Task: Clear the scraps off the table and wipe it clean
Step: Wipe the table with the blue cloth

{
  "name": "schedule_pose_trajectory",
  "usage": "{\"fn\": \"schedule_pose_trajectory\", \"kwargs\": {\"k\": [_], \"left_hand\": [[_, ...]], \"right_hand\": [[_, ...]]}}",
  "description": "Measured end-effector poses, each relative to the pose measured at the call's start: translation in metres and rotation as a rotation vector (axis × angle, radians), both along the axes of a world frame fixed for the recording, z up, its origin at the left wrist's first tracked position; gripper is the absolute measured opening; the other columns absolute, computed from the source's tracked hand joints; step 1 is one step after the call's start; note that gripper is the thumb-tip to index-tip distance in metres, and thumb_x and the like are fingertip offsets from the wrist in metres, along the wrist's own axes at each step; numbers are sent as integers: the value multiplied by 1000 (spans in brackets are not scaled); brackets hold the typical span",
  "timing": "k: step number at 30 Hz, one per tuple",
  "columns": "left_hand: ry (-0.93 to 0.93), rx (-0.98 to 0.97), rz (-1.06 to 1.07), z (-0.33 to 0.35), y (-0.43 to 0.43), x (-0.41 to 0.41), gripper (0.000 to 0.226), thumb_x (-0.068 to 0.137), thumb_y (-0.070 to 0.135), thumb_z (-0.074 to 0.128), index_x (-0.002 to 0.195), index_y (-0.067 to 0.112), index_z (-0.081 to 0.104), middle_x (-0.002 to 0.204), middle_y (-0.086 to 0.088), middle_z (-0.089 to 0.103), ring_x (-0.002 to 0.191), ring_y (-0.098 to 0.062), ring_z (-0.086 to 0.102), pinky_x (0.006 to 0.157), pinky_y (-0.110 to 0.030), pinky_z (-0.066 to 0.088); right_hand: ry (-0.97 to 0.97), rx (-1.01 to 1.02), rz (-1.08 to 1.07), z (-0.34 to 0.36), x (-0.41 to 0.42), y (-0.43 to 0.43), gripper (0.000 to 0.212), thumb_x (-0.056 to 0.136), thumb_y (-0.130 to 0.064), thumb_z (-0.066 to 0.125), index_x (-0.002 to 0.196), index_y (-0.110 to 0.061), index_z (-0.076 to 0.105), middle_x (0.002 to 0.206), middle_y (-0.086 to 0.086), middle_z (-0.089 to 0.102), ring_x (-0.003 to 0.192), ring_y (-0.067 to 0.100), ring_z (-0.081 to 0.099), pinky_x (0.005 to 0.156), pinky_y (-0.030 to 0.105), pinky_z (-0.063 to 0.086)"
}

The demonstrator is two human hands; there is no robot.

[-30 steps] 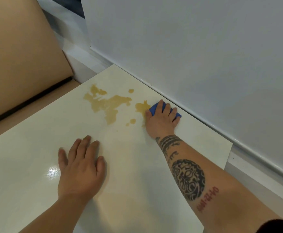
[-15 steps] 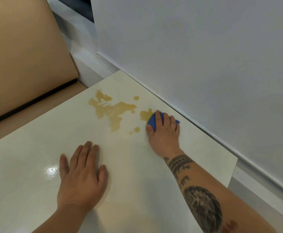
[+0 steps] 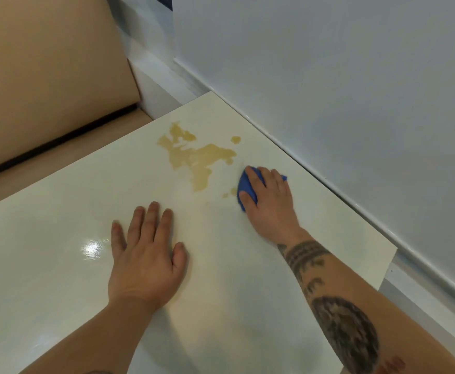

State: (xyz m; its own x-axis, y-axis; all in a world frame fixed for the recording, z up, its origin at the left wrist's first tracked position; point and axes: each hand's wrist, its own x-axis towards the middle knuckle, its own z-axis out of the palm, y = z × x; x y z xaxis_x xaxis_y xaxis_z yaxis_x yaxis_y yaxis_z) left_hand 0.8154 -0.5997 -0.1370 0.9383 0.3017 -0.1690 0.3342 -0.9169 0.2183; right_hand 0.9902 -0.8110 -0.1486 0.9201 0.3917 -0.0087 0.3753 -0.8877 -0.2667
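Note:
A yellow-brown spill (image 3: 194,157) spreads over the far part of the cream table (image 3: 59,265), with small drops (image 3: 236,139) beside it. My right hand (image 3: 269,201) lies on top of a blue cloth (image 3: 245,184) and presses it onto the table just right of the spill, near the wall. Most of the cloth is hidden under the palm; a blue edge shows by the thumb and index finger. My left hand (image 3: 145,255) rests flat on the table, fingers spread and holding nothing, nearer to me than the spill.
A white wall panel (image 3: 356,103) runs along the table's right edge. A tan padded bench back (image 3: 45,63) stands beyond the far left edge. The table's right corner (image 3: 391,252) ends near my right forearm.
My right hand has slid the cloth towards me over the yellow patch beside it, and that patch is gone. My left hand has stayed flat in place.

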Motion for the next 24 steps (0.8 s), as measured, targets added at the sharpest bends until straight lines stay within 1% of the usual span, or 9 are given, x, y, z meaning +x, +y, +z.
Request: {"fn": "schedule_pose_trajectory", "kwargs": {"k": [4, 6, 8, 11, 14, 16, 18, 21, 24], "left_hand": [[-4, -8, 2, -1, 2, 0, 73, 94, 52, 16, 161, 24, 15, 170, 0, 2, 156, -21, -7, 123, -55, -7], [1, -5, -2, -2, 2, 0, 73, 94, 52, 17, 161, 24, 14, 170, 0, 2, 156, -21, -7, 123, -55, -7], [4, -3, -4, -2, 2, -1, 73, 94, 52, 17, 161, 24, 14, 170, 0, 1, 156, -22, -8, 123, -56, -7], [-3, -6, -7, -1, 2, -1, 73, 94, 52, 17, 161, 23, 15, 170, -1, 2, 156, -22, -7, 123, -56, -6], [-8, -10, -6, -2, 2, -1, 73, 94, 52, 16, 161, 23, 15, 170, -1, 2, 156, -23, -6, 123, -56, -6], [-5, -8, -8, -2, 2, -1, 73, 94, 52, 16, 161, 23, 14, 170, -1, 1, 156, -23, -7, 123, -56, -6], [-13, -5, -10, -3, 2, -2, 72, 94, 52, 16, 161, 24, 13, 170, -1, 1, 156, -23, -7, 123, -56, -7], [-18, 1, -16, -5, 3, -2, 72, 94, 51, 16, 160, 23, 13, 169, -1, 2, 156, -24, -6, 123, -57, -6], [-25, 5, -18, -6, 3, -3, 72, 95, 51, 17, 161, 22, 14, 170, -2, 3, 156, -24, -5, 123, -57, -5]], "right_hand": [[-17, -17, -178, -7, 13, -9, 59, 101, -49, 27, 156, -26, 28, 154, 1, 35, 143, 30, 29, 119, 49, 22], [24, -14, -283, -6, 38, 14, 57, 103, -44, 28, 157, -25, 26, 156, 2, 32, 143, 30, 26, 119, 50, 20], [66, -14, -290, -3, 49, 34, 57, 104, -43, 28, 158, -25, 22, 160, 3, 27, 146, 30, 20, 121, 51, 15], [52, -13, -155, -3, 13, 45, 59, 103, -45, 27, 158, -26, 24, 161, 2, 27, 148, 31, 19, 121, 50, 16], [-11, -3, 79, -2, -41, 30, 60, 100, -49, 25, 155, -27, 32, 156, 0, 35, 145, 29, 27, 119, 50, 22], [-31, -22, 123, -5, -30, 16, 59, 100, -50, 26, 153, -27, 36, 152, 0, 40, 141, 28, 35, 116, 51, 28], [-76, -41, -9, -6, 2, 19, 61, 98, -50, 26, 152, -24, 39, 149, 3, 44, 137, 30, 38, 114, 50, 30], [45, -43, -249, -4, 25, 51, 60, 102, -44, 28, 158, -22, 23, 159, 5, 28, 147, 32, 20, 121, 50, 14], [25, -36, -227, -1, -14, 77, 62, 102, -45, 29, 159, -20, 21, 160, 9, 26, 148, 35, 18, 120, 53, 12]]}}
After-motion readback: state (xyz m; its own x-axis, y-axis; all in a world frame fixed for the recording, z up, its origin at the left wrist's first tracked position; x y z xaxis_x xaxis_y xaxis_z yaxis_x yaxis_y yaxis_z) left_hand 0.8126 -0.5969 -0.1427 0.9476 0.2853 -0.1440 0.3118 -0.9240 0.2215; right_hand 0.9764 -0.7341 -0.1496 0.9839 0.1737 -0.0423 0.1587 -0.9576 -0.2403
